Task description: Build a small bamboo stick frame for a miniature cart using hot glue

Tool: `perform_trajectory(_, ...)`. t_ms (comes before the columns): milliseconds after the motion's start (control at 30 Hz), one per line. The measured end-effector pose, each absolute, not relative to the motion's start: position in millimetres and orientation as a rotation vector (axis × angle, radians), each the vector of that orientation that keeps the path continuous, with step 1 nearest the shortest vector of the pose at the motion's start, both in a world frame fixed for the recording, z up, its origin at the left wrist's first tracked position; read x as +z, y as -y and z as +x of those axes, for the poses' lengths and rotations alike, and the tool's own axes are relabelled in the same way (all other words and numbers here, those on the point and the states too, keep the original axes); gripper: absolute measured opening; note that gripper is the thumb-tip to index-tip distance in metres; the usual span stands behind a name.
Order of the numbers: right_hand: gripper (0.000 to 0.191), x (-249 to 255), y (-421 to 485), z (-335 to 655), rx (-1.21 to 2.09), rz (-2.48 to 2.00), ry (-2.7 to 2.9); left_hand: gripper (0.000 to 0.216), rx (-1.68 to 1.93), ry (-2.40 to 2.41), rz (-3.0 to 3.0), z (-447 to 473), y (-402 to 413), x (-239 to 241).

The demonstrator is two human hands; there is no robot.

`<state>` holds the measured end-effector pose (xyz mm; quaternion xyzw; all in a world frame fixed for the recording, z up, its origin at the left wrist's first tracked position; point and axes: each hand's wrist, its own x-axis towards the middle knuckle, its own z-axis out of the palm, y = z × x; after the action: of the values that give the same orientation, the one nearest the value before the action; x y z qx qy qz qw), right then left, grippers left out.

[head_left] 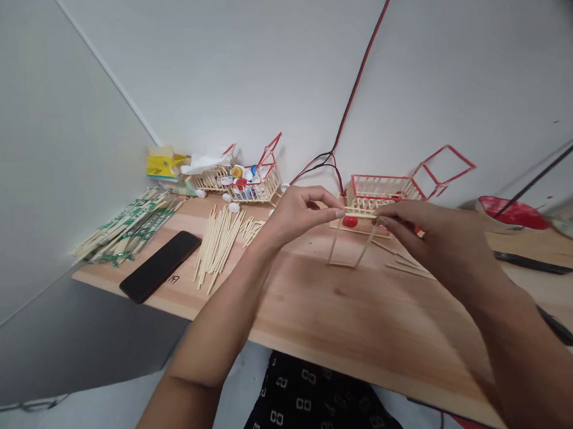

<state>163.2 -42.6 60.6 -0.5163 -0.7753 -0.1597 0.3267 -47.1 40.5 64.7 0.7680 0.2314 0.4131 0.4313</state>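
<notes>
A small rectangular frame (343, 264) of thin wooden sticks is held up between my two hands. My left hand (305, 212) pinches the left end of its upper bar between thumb and fingertips. At the right end, my right hand (429, 242) pinches the same bar. The frame's lower side hangs low over the tabletop. Just behind it stands a miniature cart (381, 185) built of sticks, with red-coloured top edges and a raised red frame at its right. A red round piece (349, 221) shows at the cart's lower front, partly behind the frame.
Loose sticks (218, 243) and a black phone (160, 266) lie left on the wooden table (320, 309). Wrapped chopsticks (128, 229) lie farther left. Another cart (256, 184) holds bottle caps. At right are a red-lined bowl (512, 212) and a black-handled tool (533, 262).
</notes>
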Motion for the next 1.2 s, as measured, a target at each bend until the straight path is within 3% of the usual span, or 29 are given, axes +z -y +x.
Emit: perform_trajectory(1200,0.015,61.6,42.8,164.3,-0.335,-1.343,2.036,0.02,1.024,-0.636,1.955,-45.1,-39.8,64.2)
